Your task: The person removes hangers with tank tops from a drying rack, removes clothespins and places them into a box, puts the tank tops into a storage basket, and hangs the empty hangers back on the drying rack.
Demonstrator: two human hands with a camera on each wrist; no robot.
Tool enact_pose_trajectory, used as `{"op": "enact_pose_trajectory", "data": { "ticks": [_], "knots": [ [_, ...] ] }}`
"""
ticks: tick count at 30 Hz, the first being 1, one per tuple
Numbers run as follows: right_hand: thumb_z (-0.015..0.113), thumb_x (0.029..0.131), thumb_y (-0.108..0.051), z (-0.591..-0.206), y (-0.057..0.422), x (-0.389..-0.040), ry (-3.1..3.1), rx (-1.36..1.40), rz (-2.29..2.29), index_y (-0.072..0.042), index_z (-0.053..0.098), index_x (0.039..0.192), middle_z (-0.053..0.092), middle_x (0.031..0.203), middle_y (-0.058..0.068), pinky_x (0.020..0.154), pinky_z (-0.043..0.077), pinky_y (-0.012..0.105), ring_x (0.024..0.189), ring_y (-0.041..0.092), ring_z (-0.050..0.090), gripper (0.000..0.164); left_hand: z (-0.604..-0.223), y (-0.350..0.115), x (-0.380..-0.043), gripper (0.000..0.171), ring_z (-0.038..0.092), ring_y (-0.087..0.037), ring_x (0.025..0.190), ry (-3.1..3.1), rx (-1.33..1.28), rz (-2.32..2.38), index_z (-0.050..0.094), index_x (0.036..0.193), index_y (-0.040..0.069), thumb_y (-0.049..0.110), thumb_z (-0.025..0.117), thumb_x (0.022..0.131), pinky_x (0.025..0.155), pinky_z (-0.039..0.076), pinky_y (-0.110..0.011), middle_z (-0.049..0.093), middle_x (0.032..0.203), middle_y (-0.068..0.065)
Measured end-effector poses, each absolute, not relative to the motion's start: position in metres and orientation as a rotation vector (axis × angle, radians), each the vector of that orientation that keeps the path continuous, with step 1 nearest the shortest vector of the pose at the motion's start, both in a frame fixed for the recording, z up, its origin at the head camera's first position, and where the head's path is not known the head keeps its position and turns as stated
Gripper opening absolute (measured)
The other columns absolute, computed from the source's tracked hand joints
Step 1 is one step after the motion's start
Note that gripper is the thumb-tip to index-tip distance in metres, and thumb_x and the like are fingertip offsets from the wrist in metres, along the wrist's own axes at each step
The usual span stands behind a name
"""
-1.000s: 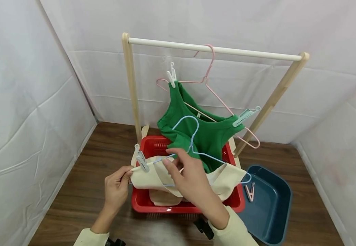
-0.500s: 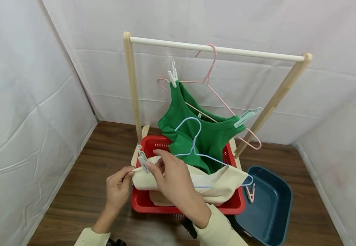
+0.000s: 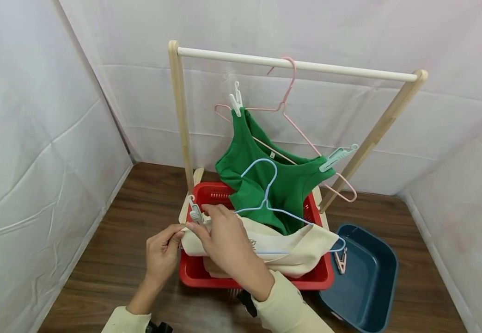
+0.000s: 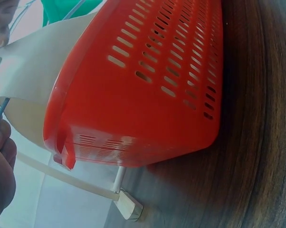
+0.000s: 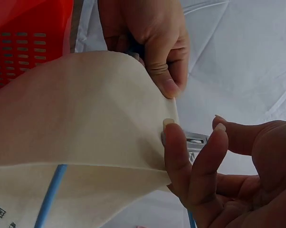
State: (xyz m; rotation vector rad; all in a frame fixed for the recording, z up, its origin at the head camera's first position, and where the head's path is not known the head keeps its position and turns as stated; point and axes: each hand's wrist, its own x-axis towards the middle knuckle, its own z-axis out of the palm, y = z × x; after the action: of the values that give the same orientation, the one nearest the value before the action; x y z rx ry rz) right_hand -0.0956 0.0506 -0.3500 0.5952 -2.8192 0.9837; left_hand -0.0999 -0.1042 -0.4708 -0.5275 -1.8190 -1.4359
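Note:
A cream top [image 3: 295,252] lies over a blue hanger [image 3: 266,199] whose hook stands up. At the garment's left shoulder, my left hand [image 3: 162,252] pinches the cloth and the hanger's end [image 4: 1,114]. The left thumb presses the fabric edge in the right wrist view. A pale grey clothespin [image 3: 195,213] is clipped on that shoulder. My right hand [image 3: 228,245] reaches across the top, its fingertips curled around the clothespin and overlapping the cloth beside it. In the right wrist view part of the clothespin [image 5: 196,139] shows between the fingers; the rest is hidden.
Below the top sits a red basket [image 3: 191,275]. Behind it, a wooden rack with a white rail [image 3: 349,69] bears a green top [image 3: 261,171] on a pink hanger [image 3: 286,92], with two clothespins. A blue tub [image 3: 384,282] holding a pink clothespin [image 3: 341,261] stands at right.
My right hand has moved left from above the middle of the cream top to the clothespin at its left shoulder. The left hand keeps its hold there. The clothespin now leans more.

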Motion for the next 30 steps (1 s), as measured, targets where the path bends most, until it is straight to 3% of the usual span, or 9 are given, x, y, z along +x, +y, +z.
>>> {"op": "enact_pose_trajectory", "data": {
  "ticks": [5,17,24,30],
  "knots": [
    [0.071,0.087,-0.033,-0.3534,0.0476,-0.0974,-2.824,0.604,0.996,-0.002,0.063,0.119,0.064,0.096,0.006,0.067,0.051,0.024,0.079,0.013,0.058,0.045,-0.4700,-0.1040,-0.1011,0.009,0.042,-0.007,0.048,-1.817,-0.534,-1.412,0.068,0.083,-0.002,0.002,0.061,0.088,0.044,0.034,-0.018,0.048,0.056,-0.002],
    [0.071,0.087,-0.027,-0.3560,0.0446,-0.0949,-2.729,0.604,1.193,-0.006,0.058,0.125,0.066,0.109,0.006,0.078,0.053,0.030,0.089,0.014,0.064,0.045,-0.4704,-0.1021,-0.0990,0.016,0.041,-0.006,0.047,-1.822,-0.537,-1.375,0.067,0.081,0.000,0.011,0.060,0.090,0.044,0.034,-0.017,0.047,0.055,-0.001],
    [0.072,0.085,-0.027,-0.3579,0.0475,-0.0947,-2.685,0.653,1.239,-0.010,0.058,0.124,0.067,0.105,0.004,0.068,0.052,0.019,0.075,0.008,0.061,0.045,-0.4686,-0.1030,-0.0980,0.019,0.042,-0.007,0.047,-1.837,-0.539,-1.373,0.067,0.082,-0.001,0.014,0.059,0.091,0.044,0.035,-0.017,0.048,0.056,-0.002],
    [0.075,0.083,-0.029,-0.3577,0.0484,-0.0953,-2.654,0.651,1.197,-0.009,0.063,0.117,0.067,0.101,0.001,0.073,0.051,0.020,0.083,0.009,0.061,0.041,-0.4688,-0.1028,-0.0977,0.023,0.043,-0.007,0.048,-1.843,-0.539,-1.368,0.067,0.082,-0.001,0.018,0.058,0.092,0.044,0.036,-0.017,0.049,0.056,-0.002]
  ]
}}
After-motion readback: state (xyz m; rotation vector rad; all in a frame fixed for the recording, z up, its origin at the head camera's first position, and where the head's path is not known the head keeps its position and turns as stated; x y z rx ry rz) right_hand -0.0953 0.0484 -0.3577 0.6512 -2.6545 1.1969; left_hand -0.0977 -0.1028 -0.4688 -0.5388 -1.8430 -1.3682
